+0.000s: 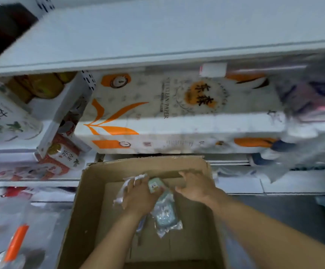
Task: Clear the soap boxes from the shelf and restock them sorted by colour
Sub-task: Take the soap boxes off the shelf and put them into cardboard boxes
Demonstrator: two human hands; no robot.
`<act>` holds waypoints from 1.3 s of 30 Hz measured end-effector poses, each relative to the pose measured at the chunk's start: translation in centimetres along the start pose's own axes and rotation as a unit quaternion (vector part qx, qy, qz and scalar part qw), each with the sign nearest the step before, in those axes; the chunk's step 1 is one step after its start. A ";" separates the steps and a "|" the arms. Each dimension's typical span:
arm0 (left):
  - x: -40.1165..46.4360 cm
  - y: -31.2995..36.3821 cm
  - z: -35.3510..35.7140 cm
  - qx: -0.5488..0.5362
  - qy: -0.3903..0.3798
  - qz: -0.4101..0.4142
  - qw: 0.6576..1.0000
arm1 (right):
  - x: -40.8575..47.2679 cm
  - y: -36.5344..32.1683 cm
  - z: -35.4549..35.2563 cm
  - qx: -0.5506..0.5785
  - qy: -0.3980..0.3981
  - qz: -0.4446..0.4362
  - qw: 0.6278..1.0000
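Two hands in cardboard box [91,193] | green soap boxes [164,208] plastic-wrapped, blurry

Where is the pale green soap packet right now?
In the head view, the pale green soap packet lies inside the cardboard box, low centre, between the left hand and right hand.

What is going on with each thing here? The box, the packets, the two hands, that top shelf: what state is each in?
Cardboard box: open, flaps up, nearly empty.
Green soap packet: lying in the box, sealed in clear wrap.
White packet: in the box, under the left hand.
Left hand: down on the packets; grip unclear.
Right hand: fingers spread, holding nothing.
Top shelf: bare.
Tissue pack: lying on the lower shelf.
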State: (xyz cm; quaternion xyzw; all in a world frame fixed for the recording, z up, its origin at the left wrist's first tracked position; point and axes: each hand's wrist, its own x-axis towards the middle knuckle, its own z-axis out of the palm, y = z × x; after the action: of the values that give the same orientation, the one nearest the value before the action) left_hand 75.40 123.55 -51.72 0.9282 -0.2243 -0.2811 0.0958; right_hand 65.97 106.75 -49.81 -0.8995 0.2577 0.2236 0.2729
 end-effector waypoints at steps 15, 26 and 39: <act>-29.9 41.0 0.8 0.019 0.329 0.404 0.853 | -43.2 30.0 -18.2 -0.088 0.455 0.010 0.886; -38.0 68.7 6.6 0.016 0.345 0.598 0.723 | -58.7 51.6 -24.6 -0.055 0.631 0.127 0.763; -36.6 102.9 15.1 -0.005 0.321 0.630 0.708 | -64.6 80.7 -41.4 -0.079 0.648 0.167 0.739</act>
State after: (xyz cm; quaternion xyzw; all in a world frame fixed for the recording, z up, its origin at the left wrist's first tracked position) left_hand 2.42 49.34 -15.32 0.6051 -0.7109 0.1579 0.3217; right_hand -20.06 45.74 -13.94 -0.7882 0.4994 -0.3520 -0.0739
